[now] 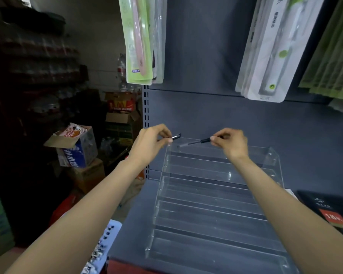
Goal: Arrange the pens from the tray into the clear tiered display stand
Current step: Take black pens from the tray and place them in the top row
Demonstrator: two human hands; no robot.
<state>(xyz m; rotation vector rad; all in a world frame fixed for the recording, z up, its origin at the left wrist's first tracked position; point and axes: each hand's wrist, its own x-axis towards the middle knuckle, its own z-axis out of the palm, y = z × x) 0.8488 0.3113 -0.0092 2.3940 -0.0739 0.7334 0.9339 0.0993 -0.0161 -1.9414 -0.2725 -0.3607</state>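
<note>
Grey shop shelf (pixel 131 224), dim storeroom off to the side. Right fingers (pixel 214 138) pinch the dark end of a pen (pixel 196 142), whose long axis runs sideways, its tip towards the left hand (pixel 151 142) just over the top step of the clear stand (pixel 216 194). Left fingers (pixel 167 139) pinch a short dark piece (pixel 176 136), probably the cap, though it's blurry. All lower steps look bare. Risk: released tilted, the pen could roll off that narrow step and clatter down the tiers.
</note>
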